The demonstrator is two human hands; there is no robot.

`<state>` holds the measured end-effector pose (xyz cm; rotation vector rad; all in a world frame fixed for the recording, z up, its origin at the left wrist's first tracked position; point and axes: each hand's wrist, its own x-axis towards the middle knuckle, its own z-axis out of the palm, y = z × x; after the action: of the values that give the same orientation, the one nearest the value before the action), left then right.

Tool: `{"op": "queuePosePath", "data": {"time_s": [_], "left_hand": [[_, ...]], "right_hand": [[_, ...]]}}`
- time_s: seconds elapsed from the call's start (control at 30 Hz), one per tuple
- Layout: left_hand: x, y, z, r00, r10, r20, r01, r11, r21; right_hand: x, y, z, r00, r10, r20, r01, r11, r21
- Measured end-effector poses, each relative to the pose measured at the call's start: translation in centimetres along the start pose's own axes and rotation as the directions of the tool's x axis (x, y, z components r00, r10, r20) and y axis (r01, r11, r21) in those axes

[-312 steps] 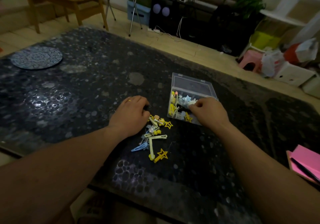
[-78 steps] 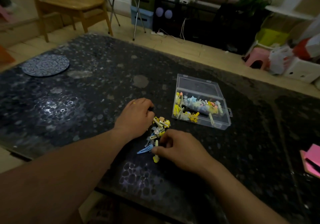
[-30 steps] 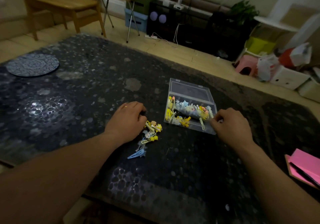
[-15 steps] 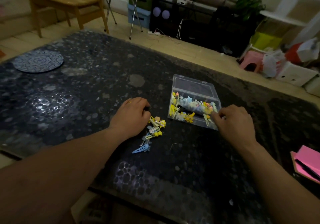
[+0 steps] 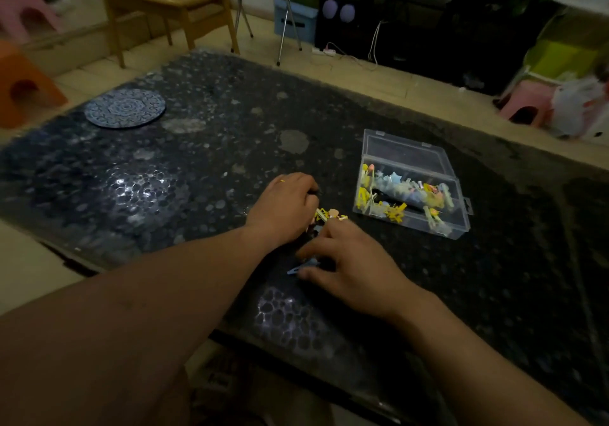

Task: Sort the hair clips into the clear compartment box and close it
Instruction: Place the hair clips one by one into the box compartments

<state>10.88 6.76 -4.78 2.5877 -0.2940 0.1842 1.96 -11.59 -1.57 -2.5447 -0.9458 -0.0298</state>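
Under right hand (image 5: pixel 349 260), half-hidden blue clip (image 5: pixel 301 266)

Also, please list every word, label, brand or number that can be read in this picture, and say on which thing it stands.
None can be read. The clear compartment box, the hair clips and the round mat show no lettering, and anything on the boxes behind the table is too dark and blurred to tell.

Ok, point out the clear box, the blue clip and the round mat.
clear box (image 5: pixel 438 227): head view, on its near front wall.
blue clip (image 5: pixel 294 271): head view, on its tip showing left of the right hand.
round mat (image 5: pixel 125 108): head view, on its patterned centre.
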Motion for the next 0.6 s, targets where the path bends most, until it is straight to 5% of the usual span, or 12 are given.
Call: {"op": "queuePosePath", "data": {"time_s": [0.33,0.6], "left_hand": [[0.0,0.2,0.1,1.0,0.002,-0.014,-0.002,1.0,-0.03],[0.0,-0.1,0.3,0.998,0.033,-0.048,-0.035,0.999,-0.024]], "right_hand": [[0.5,-0.1,1.6,0.997,-0.013,-0.073,0.007,0.997,-0.078],[0.3,3.0,-2.3,0.905,0.291,-0.311,-0.263,0.956,0.128]]}}
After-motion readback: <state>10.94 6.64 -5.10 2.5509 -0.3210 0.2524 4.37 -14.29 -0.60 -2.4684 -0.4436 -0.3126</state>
